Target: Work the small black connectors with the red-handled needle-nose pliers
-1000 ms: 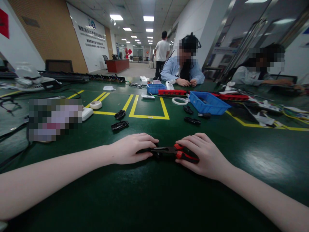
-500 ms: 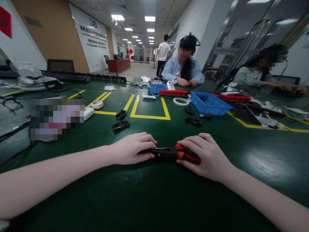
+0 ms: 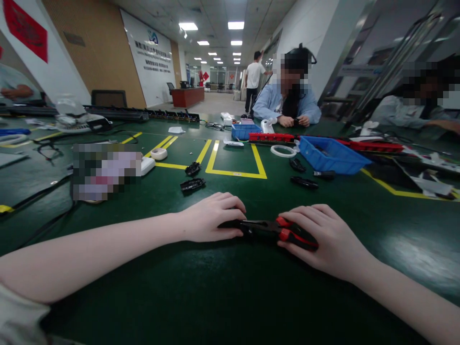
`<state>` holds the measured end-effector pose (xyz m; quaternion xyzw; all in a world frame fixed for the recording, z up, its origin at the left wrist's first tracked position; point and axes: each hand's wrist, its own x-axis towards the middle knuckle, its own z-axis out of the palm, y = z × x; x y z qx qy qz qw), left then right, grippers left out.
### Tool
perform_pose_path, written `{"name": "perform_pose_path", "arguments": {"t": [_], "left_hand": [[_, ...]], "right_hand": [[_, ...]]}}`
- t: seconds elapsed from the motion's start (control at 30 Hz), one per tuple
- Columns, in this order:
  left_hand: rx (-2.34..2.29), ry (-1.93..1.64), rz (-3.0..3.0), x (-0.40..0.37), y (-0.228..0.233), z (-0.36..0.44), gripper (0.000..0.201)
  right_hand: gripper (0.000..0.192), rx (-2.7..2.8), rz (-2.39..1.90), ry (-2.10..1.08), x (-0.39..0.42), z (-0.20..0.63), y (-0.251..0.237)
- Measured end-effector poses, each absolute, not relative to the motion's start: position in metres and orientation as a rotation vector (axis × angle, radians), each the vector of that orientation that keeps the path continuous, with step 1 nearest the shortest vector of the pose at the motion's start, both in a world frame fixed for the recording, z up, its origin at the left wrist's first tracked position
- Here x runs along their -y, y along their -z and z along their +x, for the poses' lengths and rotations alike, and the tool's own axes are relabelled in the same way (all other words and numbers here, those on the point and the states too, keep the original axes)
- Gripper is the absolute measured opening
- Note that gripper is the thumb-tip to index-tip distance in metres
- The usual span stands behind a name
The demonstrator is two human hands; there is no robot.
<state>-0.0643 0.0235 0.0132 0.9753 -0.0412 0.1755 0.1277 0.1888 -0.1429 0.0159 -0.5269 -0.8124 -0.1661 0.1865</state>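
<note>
Through the head camera I saw both hands low on the green table [image 3: 215, 306], near its close edge. The right hand [image 3: 325, 239] was closed around the red-and-black handles of the pliers [image 3: 276, 229], which lay almost flat on the surface and pointed to the left. The left hand [image 3: 212, 218] was curled over the nose of the tool, with the fingers down. I could not tell whether it really gripped something or only covered it. To my judgement, the step in hand was pinching or bending a small piece with the pliers' tip while the left hand steadied it. A next move would call for a firm squeeze on the handles and a quiet left hand, so that the piece does not slip. What the tip held was hidden under the left fingers (only a dark edge showed there), and both elbows were cut off by the frame. Farther away lay two small black parts [image 3: 193, 185] and a blue bin [image 3: 332, 155]. Other people sat across the table, and what their hands held was too small to read.
</note>
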Motion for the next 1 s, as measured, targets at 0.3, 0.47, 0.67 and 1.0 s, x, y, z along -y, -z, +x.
{"name": "perform_pose_path", "arguments": {"t": [0.3,0.47,0.67,1.0], "left_hand": [[0.139,-0.535,2.819,-0.0238,-0.0128,-0.0639,0.013],[0.081,-0.531,2.849,-0.0228,-0.0129,-0.0645,0.015],[0.026,-0.537,2.885,-0.023,-0.0126,-0.0654,0.021],[0.014,-0.53,2.859,-0.025,-0.0107,-0.0639,0.024]], "right_hand": [[0.034,2.27,-1.51,0.407,0.1434,0.1883,-0.0146],[0.036,2.294,-1.503,0.466,0.1433,0.1886,-0.0147],[0.036,2.309,-1.474,0.544,0.1422,0.1887,-0.0155],[0.037,2.298,-1.495,0.568,0.1399,0.1967,-0.0093]]}}
